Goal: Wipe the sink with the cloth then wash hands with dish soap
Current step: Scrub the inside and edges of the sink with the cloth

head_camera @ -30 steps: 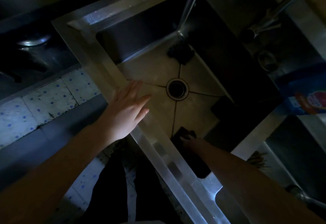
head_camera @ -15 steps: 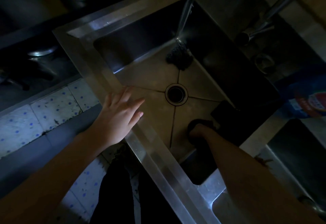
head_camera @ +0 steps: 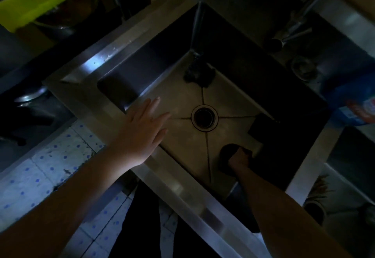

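Note:
A steel sink point(head_camera: 113, 58) fills the middle of the dim head view, with a round drain point(head_camera: 204, 117) in its floor. Down in the basin near the right wall, my right hand point(head_camera: 239, 157) presses a dark cloth point(head_camera: 225, 152) against the sink floor; the fingers are mostly hidden in shadow. My left hand point(head_camera: 142, 134) hovers flat with straight fingers over the sink's near-left rim, holding nothing. A blue dish soap bottle point(head_camera: 353, 103) stands on the ledge at the right edge.
A dark scrubber point(head_camera: 199, 74) lies in the sink's far corner. The faucet point(head_camera: 304, 16) reaches in from the upper right. A dark flat object point(head_camera: 261, 127) rests by the right wall. A yellow-green item point(head_camera: 44, 0) sits top left, with blue-dotted tiles point(head_camera: 50, 166) at the left.
My right hand has slid the cloth from the near wall out onto the sink floor toward the right wall. The left hand stays over the rim.

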`<state>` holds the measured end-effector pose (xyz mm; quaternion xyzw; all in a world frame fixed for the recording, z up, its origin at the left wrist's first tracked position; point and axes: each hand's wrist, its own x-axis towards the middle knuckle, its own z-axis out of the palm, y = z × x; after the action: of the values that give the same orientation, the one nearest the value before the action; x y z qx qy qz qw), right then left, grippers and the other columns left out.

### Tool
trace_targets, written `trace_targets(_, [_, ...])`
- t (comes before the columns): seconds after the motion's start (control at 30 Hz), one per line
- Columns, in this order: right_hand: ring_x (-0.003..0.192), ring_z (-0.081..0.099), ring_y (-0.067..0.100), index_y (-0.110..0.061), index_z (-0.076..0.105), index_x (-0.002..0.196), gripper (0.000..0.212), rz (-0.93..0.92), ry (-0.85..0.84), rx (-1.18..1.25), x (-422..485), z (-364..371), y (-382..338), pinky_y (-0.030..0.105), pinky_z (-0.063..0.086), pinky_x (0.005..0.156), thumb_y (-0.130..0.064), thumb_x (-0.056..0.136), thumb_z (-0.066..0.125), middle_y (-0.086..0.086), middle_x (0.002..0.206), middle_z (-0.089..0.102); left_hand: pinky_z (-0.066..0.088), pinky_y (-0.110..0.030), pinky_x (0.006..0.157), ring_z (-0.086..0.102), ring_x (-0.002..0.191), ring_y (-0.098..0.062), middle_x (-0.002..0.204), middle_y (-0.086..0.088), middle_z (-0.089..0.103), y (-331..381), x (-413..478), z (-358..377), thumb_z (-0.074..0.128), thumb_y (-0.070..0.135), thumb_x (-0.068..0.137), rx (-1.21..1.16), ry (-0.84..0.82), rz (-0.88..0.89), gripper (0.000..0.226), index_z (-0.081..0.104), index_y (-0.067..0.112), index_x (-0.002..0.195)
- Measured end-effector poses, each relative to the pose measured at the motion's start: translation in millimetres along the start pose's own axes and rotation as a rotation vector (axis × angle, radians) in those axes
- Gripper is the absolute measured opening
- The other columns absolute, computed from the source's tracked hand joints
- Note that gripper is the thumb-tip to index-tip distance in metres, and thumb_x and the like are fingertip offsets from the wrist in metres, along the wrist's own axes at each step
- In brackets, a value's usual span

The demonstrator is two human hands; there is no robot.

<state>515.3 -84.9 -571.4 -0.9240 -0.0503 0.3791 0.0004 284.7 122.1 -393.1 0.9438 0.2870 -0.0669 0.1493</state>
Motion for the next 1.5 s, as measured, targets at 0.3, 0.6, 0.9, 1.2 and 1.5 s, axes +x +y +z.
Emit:
trace_targets(0.3, [0.145,0.015,0.040,-0.013,0.023,0.151,0.067,0.016,0.054,0.095,-5,8,-17,0.044,0.022,0.118,-0.013,0.092,0.055,0.023,0.158,0.012,0.033,-0.060,0.100,0.039,0.131,-0.039,0.145,-0.020,0.038,-63,54,-28,0.039,0.041,0.091,0.054,0.045,0.057,0.047,0.054,0.015,0.128])
trace_targets(0.6, [0.148,0.005,0.033,-0.024,0.020,0.152,0.069,-0.500,-0.150,-0.293,-35,46,-82,0.047,0.024,0.118,-0.003,0.092,0.048,0.007,0.162,-0.002,0.028,-0.057,0.107,0.032,0.132,-0.047,0.152,-0.026,0.021,-100,98,-40,0.053,0.035,0.091,0.166,0.026,0.083,0.054,0.042,0.015,0.140])
trace_targets(0.9, [0.148,0.009,0.032,-0.019,0.023,0.151,0.058,-0.328,0.041,-0.167,-19,24,-89,0.042,0.025,0.118,-0.013,0.098,0.044,0.008,0.161,0.005,0.034,-0.060,0.099,0.044,0.123,-0.047,0.144,-0.027,0.037,-122,111,-39,0.064,0.030,0.085,0.176,0.027,0.141,0.047,0.056,0.012,0.127])
trace_targets(1.2, [0.141,0.023,0.032,-0.015,0.043,0.139,0.048,-0.387,-0.135,-0.369,-36,28,-38,0.038,0.031,0.115,-0.007,0.092,0.052,0.011,0.155,0.017,0.037,-0.057,0.096,0.046,0.119,-0.048,0.143,-0.029,0.037,-116,109,-43,0.063,0.030,0.084,0.199,0.035,0.138,0.044,0.059,0.011,0.124])
trace_targets(1.5, [0.143,0.017,0.037,-0.016,0.026,0.148,0.066,-1.008,-0.160,-0.751,-41,43,-114,0.050,0.038,0.103,0.000,0.089,0.050,0.012,0.159,0.011,0.037,-0.057,0.095,0.050,0.111,-0.049,0.143,-0.030,0.036,-112,107,-43,0.062,0.029,0.086,0.190,0.057,0.134,0.043,0.058,0.009,0.124])
